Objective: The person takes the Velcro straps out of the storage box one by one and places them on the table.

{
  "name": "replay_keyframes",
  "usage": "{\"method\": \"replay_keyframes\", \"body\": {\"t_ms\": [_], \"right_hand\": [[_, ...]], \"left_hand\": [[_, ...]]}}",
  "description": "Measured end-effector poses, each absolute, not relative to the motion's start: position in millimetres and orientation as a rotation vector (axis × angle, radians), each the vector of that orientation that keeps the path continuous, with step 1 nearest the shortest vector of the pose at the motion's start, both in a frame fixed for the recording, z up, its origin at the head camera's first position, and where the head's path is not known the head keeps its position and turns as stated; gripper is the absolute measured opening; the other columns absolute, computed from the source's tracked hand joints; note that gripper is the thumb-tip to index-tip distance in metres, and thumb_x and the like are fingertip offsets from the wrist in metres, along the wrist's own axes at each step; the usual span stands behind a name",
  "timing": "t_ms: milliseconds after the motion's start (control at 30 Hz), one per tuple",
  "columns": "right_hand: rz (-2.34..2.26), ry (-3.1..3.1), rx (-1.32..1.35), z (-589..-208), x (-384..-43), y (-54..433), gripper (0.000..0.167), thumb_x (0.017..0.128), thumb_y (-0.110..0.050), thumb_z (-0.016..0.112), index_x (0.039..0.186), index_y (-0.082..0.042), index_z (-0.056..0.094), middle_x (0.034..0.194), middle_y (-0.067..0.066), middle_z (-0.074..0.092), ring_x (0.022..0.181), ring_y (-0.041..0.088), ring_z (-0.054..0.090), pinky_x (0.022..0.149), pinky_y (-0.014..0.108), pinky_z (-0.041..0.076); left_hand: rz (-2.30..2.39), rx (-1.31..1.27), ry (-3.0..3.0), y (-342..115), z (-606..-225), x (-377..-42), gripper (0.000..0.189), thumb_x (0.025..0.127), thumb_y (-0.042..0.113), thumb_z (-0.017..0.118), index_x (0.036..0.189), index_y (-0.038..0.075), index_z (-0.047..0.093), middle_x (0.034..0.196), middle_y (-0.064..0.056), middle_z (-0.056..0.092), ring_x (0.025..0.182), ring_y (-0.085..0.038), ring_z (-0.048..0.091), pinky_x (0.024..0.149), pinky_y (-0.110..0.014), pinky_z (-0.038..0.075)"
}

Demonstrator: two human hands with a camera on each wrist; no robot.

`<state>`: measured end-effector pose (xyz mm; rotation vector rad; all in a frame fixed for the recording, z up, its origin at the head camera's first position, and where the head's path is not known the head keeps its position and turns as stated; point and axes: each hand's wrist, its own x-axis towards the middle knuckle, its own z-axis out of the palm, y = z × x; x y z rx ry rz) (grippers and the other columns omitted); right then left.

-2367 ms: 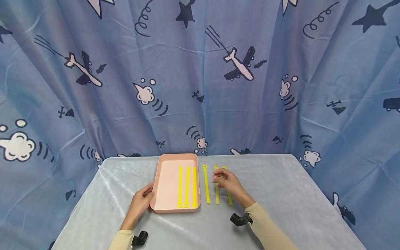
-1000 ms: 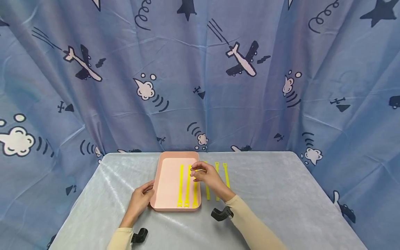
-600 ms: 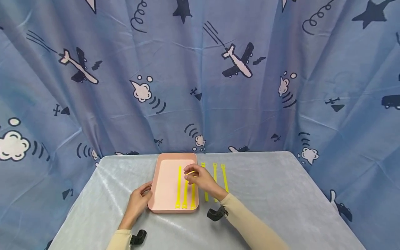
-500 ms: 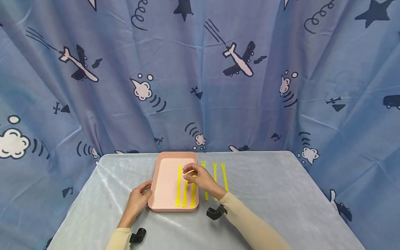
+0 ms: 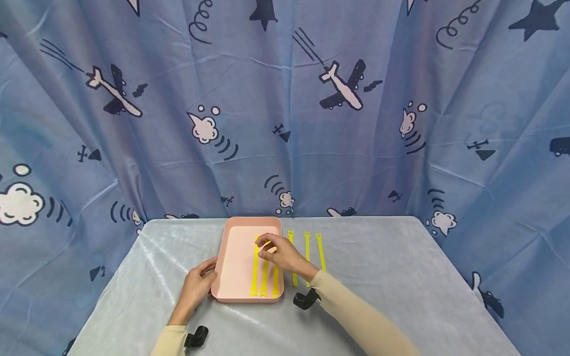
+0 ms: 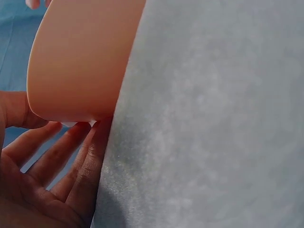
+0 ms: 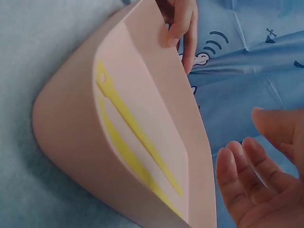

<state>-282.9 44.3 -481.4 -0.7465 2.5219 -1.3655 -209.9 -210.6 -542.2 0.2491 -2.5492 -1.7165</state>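
Observation:
A shallow pink tray (image 5: pixel 236 267) sits on the table, with three yellow cable ties (image 5: pixel 254 277) lying lengthwise in its right half, slotted heads toward the person. My left hand (image 5: pixel 196 287) holds the tray's left side; in the left wrist view the thumb is at the rim and the fingers (image 6: pixel 57 156) are against the outer wall. Above the tray hovers my right hand (image 5: pixel 282 254), fingers loosely bent, thumb apart, with nothing between them. It hides the upper parts of two ties. Three more yellow cable ties (image 5: pixel 307 247) lie right of the tray, heads away, partly behind the right forearm.
A pale grey cloth covers the table (image 5: pixel 378 277). Behind it hangs a blue curtain (image 5: pixel 249 99) with printed planes and stars. Each wrist wears a black camera mount (image 5: pixel 306 299).
My right hand has moved left from the ties on the table to above the tray, and slightly further left in the last half second. The left hand stays at the tray's side.

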Motion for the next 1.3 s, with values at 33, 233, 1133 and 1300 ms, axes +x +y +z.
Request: {"method": "replay_keyframes", "body": {"t_ms": [33, 233, 1133, 1300], "right_hand": [[-1.354, 2.526, -0.763, -482, -283, 44, 0.023, 0.092, -0.011, 0.068, 0.114, -0.015, 0.064, 0.118, 0.011, 0.065, 0.103, 0.019, 0.064, 0.083, 0.03, 0.053], [-1.264, 2.556, -0.881, -484, -285, 43, 0.024, 0.093, -0.013, 0.067, 0.116, -0.007, 0.064, 0.118, 0.013, 0.066, 0.101, 0.017, 0.064, 0.082, 0.027, 0.053], [-0.303, 2.762, -1.434, -502, -295, 32, 0.028, 0.093, -0.02, 0.068, 0.12, -0.024, 0.065, 0.12, -0.007, 0.06, 0.108, 0.012, 0.054, 0.099, 0.031, 0.046], [-0.194, 2.744, -1.41, -503, -297, 28, 0.027, 0.094, -0.021, 0.066, 0.12, -0.028, 0.064, 0.122, -0.009, 0.059, 0.107, 0.011, 0.052, 0.094, 0.031, 0.045]], "left_hand": [[-1.712, 0.249, -2.552, -210, -542, -210, 0.045, 0.095, 0.01, 0.055, 0.14, 0.009, 0.055, 0.132, -0.019, 0.063, 0.114, -0.029, 0.065, 0.073, -0.019, 0.051], [-1.662, 0.275, -2.572, -210, -542, -209, 0.044, 0.096, 0.012, 0.056, 0.139, 0.011, 0.056, 0.132, -0.017, 0.063, 0.115, -0.03, 0.064, 0.074, -0.019, 0.049], [-1.67, 0.283, -2.583, -210, -544, -213, 0.045, 0.096, 0.013, 0.055, 0.14, 0.013, 0.056, 0.133, -0.016, 0.062, 0.109, -0.024, 0.066, 0.07, -0.021, 0.05], [-1.66, 0.281, -2.592, -211, -544, -213, 0.045, 0.096, 0.014, 0.055, 0.141, 0.013, 0.055, 0.134, -0.016, 0.062, 0.11, -0.025, 0.065, 0.072, -0.021, 0.05]]}}
